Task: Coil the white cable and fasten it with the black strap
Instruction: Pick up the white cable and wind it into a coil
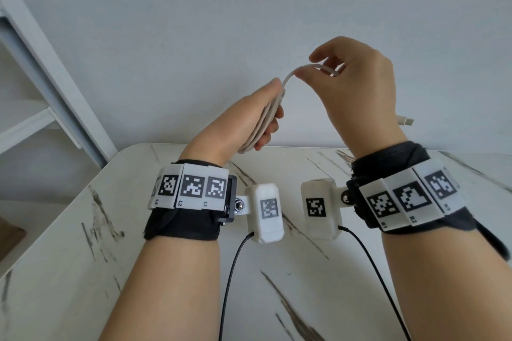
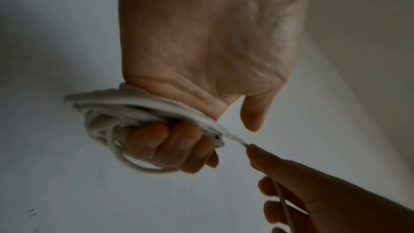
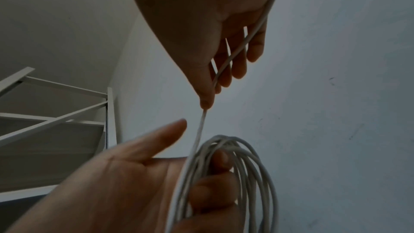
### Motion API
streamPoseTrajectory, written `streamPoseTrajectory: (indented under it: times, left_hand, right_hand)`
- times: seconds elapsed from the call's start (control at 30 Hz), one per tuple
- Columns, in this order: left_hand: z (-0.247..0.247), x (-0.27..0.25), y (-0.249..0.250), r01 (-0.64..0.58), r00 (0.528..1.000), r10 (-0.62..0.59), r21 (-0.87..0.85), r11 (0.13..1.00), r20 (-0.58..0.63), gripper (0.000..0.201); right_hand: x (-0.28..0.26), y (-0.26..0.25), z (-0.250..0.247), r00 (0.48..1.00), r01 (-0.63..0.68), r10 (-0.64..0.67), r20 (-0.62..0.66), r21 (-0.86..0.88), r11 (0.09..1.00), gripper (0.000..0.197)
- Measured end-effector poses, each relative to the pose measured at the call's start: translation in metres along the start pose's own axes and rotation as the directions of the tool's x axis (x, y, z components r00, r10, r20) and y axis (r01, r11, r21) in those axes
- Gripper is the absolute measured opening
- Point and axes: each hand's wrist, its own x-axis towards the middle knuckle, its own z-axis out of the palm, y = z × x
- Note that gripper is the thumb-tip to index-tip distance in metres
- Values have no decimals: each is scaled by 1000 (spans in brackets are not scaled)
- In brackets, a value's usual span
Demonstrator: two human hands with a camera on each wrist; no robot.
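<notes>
White cable (image 1: 264, 122) is up in the air over the far edge of the counter (image 1: 277, 271), most of it already looped round my left hand (image 1: 249, 116). L fingers (image 2: 161, 146) curl over the bundle, thumb sticking out loose. Right hand (image 1: 357, 83) pinches the free run between thumb & forefinger just beside the coil; the tail runs through the palm and out past the wrist, with the plug end (image 1: 405, 121) dangling on the R side.

Handling, my read: cable is light, thin, soft, a bit springy, so loops w/ no tension will probably fan out (they already spread in the R wrist view). Best hold looks like clamping across all the turns at one spot w/ L hand while R feeds short lengths. Plug end is the stiff bit, so don't kink there.

Room: wall behind, shelf frame (image 1: 55, 86) off to the L, well apart. Counter below the hands, open space for swinging the tail. Black strap not in any view, can't tell where it is.
</notes>
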Motion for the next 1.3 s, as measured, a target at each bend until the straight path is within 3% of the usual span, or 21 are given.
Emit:
streamPoseTrajectory:
  times: [0.17, 0.47, 0.63, 0.87, 1.13, 1.3]
  left_hand:
    - [0, -4, 2, -20, 995, 19, 7, 1000, 102, 36]
    - [-10, -3, 1, -93, 995, 99, -216, 972, 15, 41]
    - [-20, -6, 5, -129, 991, 136, -437, 890, -14, 46]
    - [-26, -6, 8, -102, 987, 161, -696, 711, 20, 49]
    - [-27, -4, 7, -114, 985, 175, -780, 615, -7, 55]
    - [-27, -6, 7, -129, 982, 188, -803, 582, -22, 55]
  right_hand:
    - [-2, 7, 3, 996, -83, 84, 4, -97, 992, 43]
    - [1, 10, 2, 987, -153, 155, 40, -42, 987, 30]
    - [1, 11, 4, 986, -157, 157, 61, -2, 988, 25]
    - [-2, 8, 9, 971, -146, 122, 204, 105, 984, 14]
    - [-7, 0, 16, 940, -170, 91, 329, 221, 960, 18]
    - [-9, -2, 18, 935, -211, 105, 337, 294, 932, 26]
